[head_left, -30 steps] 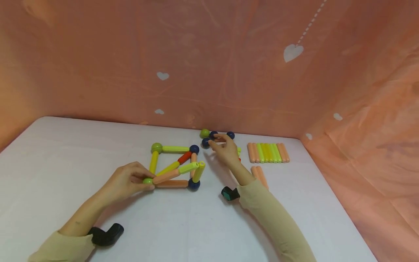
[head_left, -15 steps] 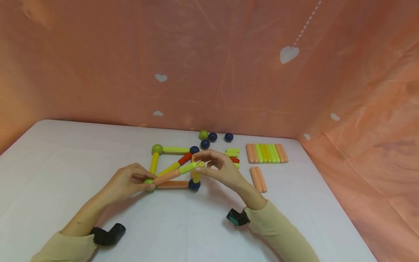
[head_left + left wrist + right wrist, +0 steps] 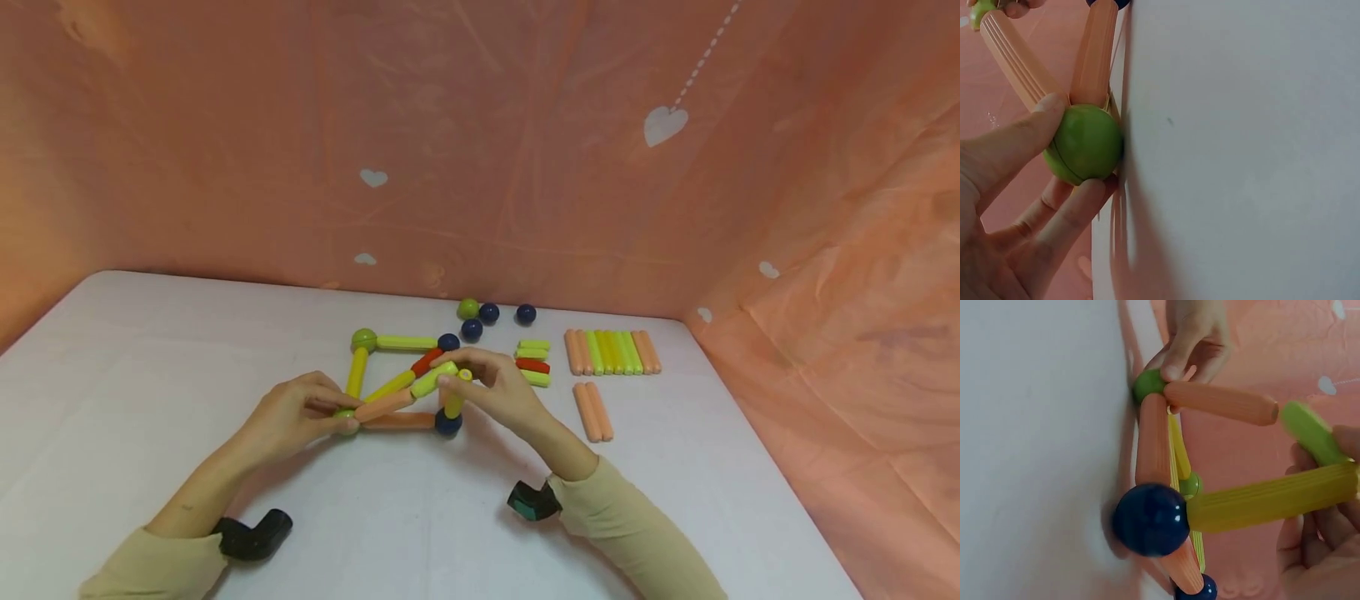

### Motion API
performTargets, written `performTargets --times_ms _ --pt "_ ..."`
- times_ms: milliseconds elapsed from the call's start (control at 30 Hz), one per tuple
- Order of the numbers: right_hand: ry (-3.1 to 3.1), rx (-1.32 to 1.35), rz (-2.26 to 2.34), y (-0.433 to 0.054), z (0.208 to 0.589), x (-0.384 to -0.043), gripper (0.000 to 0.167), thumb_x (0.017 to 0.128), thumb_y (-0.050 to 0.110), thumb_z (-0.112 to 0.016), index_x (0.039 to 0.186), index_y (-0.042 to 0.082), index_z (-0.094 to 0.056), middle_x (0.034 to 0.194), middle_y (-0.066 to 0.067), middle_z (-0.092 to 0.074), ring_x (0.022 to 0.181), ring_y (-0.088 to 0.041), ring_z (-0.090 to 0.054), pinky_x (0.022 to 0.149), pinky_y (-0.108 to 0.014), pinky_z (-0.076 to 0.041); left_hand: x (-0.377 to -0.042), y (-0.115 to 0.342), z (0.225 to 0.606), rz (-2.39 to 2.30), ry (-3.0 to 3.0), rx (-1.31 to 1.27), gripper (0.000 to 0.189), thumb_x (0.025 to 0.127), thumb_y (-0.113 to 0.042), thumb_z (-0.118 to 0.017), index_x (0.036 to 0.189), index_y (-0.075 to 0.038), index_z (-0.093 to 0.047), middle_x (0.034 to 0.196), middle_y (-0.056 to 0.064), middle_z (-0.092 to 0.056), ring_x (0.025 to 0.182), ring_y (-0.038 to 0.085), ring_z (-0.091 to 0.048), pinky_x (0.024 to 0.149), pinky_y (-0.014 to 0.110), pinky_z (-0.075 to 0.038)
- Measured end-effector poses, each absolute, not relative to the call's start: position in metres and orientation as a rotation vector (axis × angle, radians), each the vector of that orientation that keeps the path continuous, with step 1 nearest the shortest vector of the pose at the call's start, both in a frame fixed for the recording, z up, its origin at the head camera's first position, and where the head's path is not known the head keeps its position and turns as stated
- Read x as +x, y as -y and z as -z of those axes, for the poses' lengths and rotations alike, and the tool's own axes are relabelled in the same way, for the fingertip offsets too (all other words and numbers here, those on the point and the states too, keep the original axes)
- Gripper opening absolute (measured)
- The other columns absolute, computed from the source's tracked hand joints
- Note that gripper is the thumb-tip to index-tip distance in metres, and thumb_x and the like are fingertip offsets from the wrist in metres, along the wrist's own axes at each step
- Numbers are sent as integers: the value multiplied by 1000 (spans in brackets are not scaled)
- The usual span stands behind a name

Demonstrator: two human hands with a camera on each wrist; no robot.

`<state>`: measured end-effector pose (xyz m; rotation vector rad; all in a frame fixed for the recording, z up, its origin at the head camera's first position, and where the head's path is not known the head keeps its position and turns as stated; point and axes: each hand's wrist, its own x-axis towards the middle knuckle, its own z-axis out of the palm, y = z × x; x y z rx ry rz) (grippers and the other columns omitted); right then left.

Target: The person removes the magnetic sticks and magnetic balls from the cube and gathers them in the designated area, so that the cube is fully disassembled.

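A square frame of magnetic rods and balls lies on the table. My left hand (image 3: 288, 414) pinches its near left green ball (image 3: 1087, 142) between thumb and fingers. From that ball an orange rod (image 3: 1222, 403) slants upward. My right hand (image 3: 498, 392) grips a short light green rod (image 3: 433, 380); in the right wrist view a small gap parts it from the orange rod's free end. A yellow rod (image 3: 1272, 495) rises from the near right dark blue ball (image 3: 1150, 519), its top close to my right fingers. A yellow rod (image 3: 388, 387) and a red rod (image 3: 427, 362) run in line across the frame.
Behind the frame sit a loose green ball (image 3: 468, 309) and dark blue balls (image 3: 527, 314). Short green and red rods (image 3: 532, 365) lie right of my right hand. Farther right are a row of several long rods (image 3: 613, 352) and two orange rods (image 3: 593, 412).
My right hand has come from the balls at the back to the light green rod and taken hold of it. That rod has shifted off the orange rod's end. The left hand stays on its ball.
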<state>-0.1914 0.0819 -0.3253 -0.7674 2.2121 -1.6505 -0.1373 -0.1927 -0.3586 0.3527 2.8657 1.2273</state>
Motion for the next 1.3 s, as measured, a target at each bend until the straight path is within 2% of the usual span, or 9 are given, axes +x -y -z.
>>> performTargets --times_ms 167,300,433,533,600,733,867,1067,1300 --pt "-2081 -624 1831 -87 319 -191 33 92 14 -63 119 -4 -60 103 5 -66 99 -22 -61 93 -31 -48 -137 192 360 -1211 -2870 336 26 77 -25 -80 99 -13 -77 93 -2 -63 93 22 -59 77 38 -47" --pt "-2015 -572 1980 -96 318 -194 30 90 6 -62 117 -9 -58 100 5 -67 94 -12 -62 90 -27 -49 -136 192 360 -1199 -2878 333 26 77 -27 -80 100 -13 -77 94 -2 -63 93 22 -59 77 38 -47" --pt "-1979 -509 2088 -111 321 -197 21 89 -1 -60 110 -3 -62 99 5 -67 92 -9 -60 87 -24 -50 -136 193 361 -1179 -2896 331 25 77 -27 -80 99 -14 -77 94 -2 -63 92 21 -59 76 37 -46" --pt "-2020 -430 2091 -126 326 -197 21 88 -2 -61 108 4 -64 100 4 -66 92 -9 -62 88 -22 -50 -135 193 361 -1173 -2904 341 25 77 -26 -80 99 -14 -77 94 -2 -63 92 21 -59 76 37 -46" --pt "-2083 -351 2051 -136 329 -198 22 88 -1 -62 109 3 -64 104 3 -65 94 -8 -62 88 -22 -50 -136 193 361 -1175 -2907 354 25 77 -26 -80 99 -14 -77 94 -3 -63 92 21 -59 76 37 -46" --pt "-2240 -204 1910 -153 337 -198 33 88 7 -66 118 -5 -61 121 -10 -62 105 -11 -58 92 -22 -48 -136 194 361 -1175 -2916 368 25 77 -27 -80 99 -14 -77 95 -3 -64 91 22 -61 75 39 -48" --pt "-2382 -71 1737 -166 345 -199 34 87 16 -68 117 0 -63 128 -11 -60 111 -13 -54 93 -24 -45 -137 194 361 -1163 -2921 362 25 77 -27 -80 99 -15 -77 96 -3 -64 92 23 -62 75 40 -48" --pt "-2442 -7 1649 -179 356 -201 32 89 13 -66 117 -3 -62 116 -12 -63 90 -14 -64 84 -25 -51 -138 193 360 -1153 -2925 371 24 76 -28 -81 97 -16 -77 95 -4 -64 91 22 -61 74 36 -46" --pt "-2511 34 1573 -183 363 -206 31 90 13 -66 116 -4 -62 94 -8 -66 71 -12 -60 66 -22 -49 -138 193 360 -1150 -2926 368 24 76 -28 -81 97 -16 -77 94 -4 -64 91 21 -60 74 35 -45"
